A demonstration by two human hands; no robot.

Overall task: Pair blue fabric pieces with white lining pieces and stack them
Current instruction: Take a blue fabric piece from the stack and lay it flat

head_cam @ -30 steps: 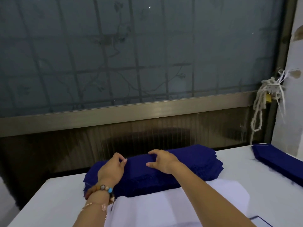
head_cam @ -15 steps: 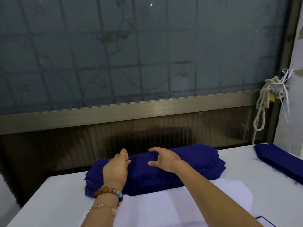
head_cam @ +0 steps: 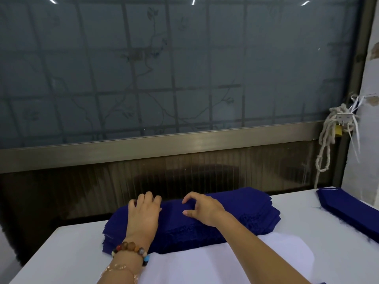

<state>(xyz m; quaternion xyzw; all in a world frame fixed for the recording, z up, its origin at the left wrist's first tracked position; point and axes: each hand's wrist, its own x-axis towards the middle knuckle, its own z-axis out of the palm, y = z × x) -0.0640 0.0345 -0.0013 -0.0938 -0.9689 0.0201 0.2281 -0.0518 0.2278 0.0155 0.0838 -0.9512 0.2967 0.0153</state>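
My left hand [head_cam: 143,214] lies flat on the thick blue stack [head_cam: 235,220] on the table [head_cam: 61,253]. My right hand [head_cam: 203,210] curls atop it, grip unclear. White lining [head_cam: 205,263] lies just before it. Most pairing looks undone.

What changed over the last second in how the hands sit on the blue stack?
The left hand uncurled its fingers and now lies flat on the blue fabric stack, reaching toward its far edge. The right hand spread thumb and forefinger apart on top; whether it has a grip is unclear. The stack, white lining pieces and second blue pile stayed put.
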